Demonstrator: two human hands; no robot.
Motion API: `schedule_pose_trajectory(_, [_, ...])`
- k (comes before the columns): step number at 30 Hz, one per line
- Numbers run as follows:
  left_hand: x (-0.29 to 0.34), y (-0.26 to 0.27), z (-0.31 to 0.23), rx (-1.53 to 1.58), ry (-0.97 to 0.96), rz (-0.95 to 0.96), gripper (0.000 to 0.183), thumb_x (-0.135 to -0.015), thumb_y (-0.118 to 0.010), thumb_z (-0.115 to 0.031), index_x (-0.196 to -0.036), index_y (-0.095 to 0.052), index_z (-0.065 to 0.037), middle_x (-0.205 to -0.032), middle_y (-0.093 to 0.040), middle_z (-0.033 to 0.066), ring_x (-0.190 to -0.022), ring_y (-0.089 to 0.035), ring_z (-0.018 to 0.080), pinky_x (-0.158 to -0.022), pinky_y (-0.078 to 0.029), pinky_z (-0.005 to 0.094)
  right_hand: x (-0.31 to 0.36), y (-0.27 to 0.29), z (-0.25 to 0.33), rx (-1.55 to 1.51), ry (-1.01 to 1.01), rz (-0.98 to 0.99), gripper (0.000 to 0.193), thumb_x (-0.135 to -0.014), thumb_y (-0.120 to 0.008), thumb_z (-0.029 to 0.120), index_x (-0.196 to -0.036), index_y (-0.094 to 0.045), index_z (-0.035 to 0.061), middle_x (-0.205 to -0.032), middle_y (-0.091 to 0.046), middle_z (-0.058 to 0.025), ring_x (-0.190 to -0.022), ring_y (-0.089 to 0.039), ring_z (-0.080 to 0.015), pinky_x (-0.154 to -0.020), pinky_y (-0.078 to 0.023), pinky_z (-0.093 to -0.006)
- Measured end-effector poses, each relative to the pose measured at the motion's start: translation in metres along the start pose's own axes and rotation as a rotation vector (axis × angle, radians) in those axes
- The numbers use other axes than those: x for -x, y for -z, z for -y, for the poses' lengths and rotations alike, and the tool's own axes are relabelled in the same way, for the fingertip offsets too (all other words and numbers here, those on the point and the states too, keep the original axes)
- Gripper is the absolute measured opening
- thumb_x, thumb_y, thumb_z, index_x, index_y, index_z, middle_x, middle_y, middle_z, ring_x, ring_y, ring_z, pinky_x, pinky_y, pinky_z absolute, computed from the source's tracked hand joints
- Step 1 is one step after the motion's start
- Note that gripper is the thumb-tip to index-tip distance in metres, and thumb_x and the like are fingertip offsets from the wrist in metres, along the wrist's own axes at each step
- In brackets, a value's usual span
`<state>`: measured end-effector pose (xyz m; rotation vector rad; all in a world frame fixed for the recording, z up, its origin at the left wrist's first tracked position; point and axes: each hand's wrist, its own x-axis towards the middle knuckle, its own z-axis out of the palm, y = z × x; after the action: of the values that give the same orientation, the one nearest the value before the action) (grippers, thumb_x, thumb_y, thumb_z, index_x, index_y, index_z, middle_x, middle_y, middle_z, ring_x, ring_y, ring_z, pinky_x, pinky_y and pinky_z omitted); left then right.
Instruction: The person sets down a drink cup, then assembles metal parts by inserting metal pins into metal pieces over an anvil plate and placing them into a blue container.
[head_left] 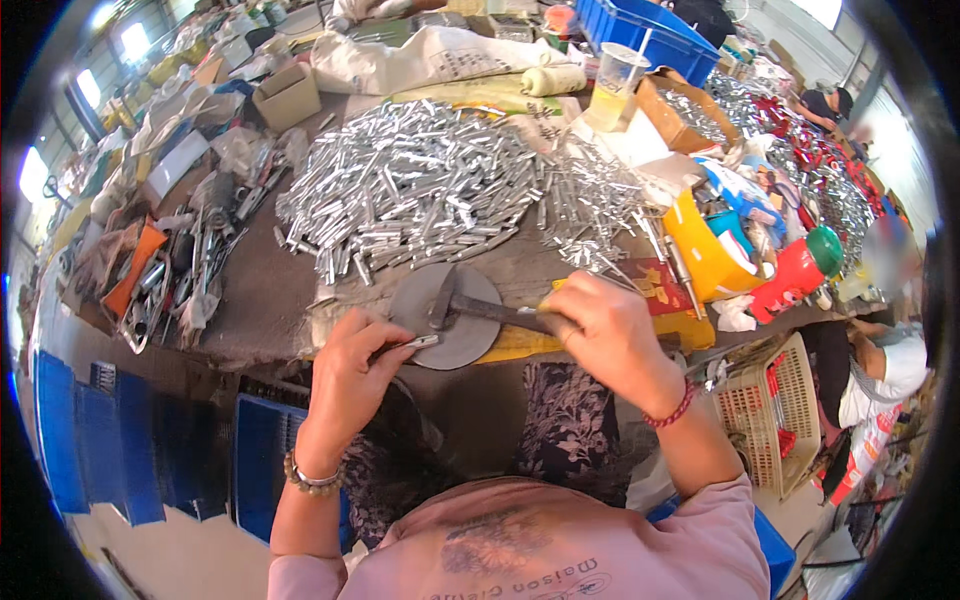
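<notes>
Left hand (350, 362) clamped on a metal piece (424, 341), right hand (606, 326) on a hammer (488, 308) over a round plate (460, 347)

Printed lettering runs across the pink shirt (640, 535) (upside down from here), while dark characters, too small to read, mark the white sack (390, 62).

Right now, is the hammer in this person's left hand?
No, the right hand grips the hammer, while the left hand holds a small metal piece.
</notes>
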<state>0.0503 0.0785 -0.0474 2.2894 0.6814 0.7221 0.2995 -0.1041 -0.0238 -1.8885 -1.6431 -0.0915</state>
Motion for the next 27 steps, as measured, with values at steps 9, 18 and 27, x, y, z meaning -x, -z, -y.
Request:
schedule_pose_trajectory(9, [-0.004, -0.004, 0.0, -0.065, -0.09, 0.032, 0.019, -0.081, -0.084, -0.006, -0.099, -0.078, -0.003, -0.091, -0.066, 0.0073, -0.084, -0.063, 0.0222, -0.07, -0.05, 0.0327, -0.014, -0.053, 0.037, -0.077, 0.154, 0.038, 0.009, -0.085, -0.071, 0.004, -0.091, -0.064, 0.0073, -0.091, -0.057, -0.0089, -0.09, -0.065, -0.0304, -0.074, -0.055, -0.0424])
schedule_pose_trajectory(18, [-0.002, -0.007, 0.007, -0.019, -0.098, 0.008, 0.016, -0.081, -0.083, -0.004, -0.096, -0.077, -0.002, -0.09, -0.066, 0.0071, -0.083, -0.063, 0.022, -0.07, -0.05, 0.0329, -0.02, -0.057, 0.039, -0.046, 0.16, 0.075, 0.014, -0.08, -0.074, 0.004, -0.09, -0.066, 0.008, -0.091, -0.058, -0.0077, -0.089, -0.066, -0.0293, -0.074, -0.056, -0.0422])
schedule_pose_trajectory(27, [0.0, -0.01, 0.01, 0.034, -0.046, 0.011, 0.017, -0.079, -0.084, -0.002, -0.094, -0.076, -0.002, -0.09, -0.065, 0.0067, -0.083, -0.063, 0.0215, -0.072, -0.05, 0.0324, -0.024, -0.059, 0.037, -0.068, 0.188, 0.058, 0.013, -0.08, -0.073, 0.003, -0.09, -0.066, 0.0079, -0.091, -0.059, -0.0077, -0.088, -0.067, -0.0292, -0.074, -0.056, -0.042])
